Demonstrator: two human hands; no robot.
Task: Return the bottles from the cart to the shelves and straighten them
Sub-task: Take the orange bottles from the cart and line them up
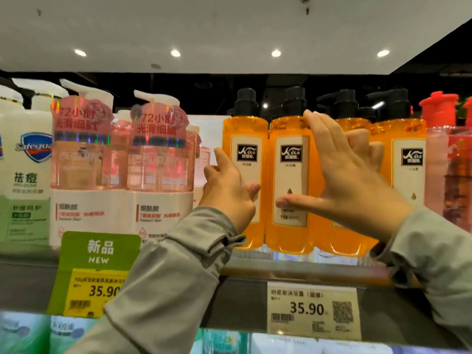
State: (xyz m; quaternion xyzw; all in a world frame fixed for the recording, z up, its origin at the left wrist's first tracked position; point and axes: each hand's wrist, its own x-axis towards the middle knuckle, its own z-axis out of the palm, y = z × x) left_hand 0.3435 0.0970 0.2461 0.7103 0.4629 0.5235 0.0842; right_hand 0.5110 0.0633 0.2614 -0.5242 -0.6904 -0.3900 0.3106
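Several orange bottles with black pump tops stand in a row on the upper shelf (293,270). My left hand (227,192) grips the leftmost orange bottle (245,139), thumb on its front label and fingers round its left side. My right hand (344,175) lies spread over the third orange bottle (344,241), which it mostly hides. Its thumb reaches across the label of the second orange bottle (288,139). A fourth orange bottle (406,149) stands to the right, untouched. No cart is in view.
Pink pump bottles (86,159) and a white and green bottle (25,175) stand left of the orange row. Red-capped bottles (449,162) stand to the right. Price tags (313,310) hang on the shelf edge, and a lower shelf holds more packs.
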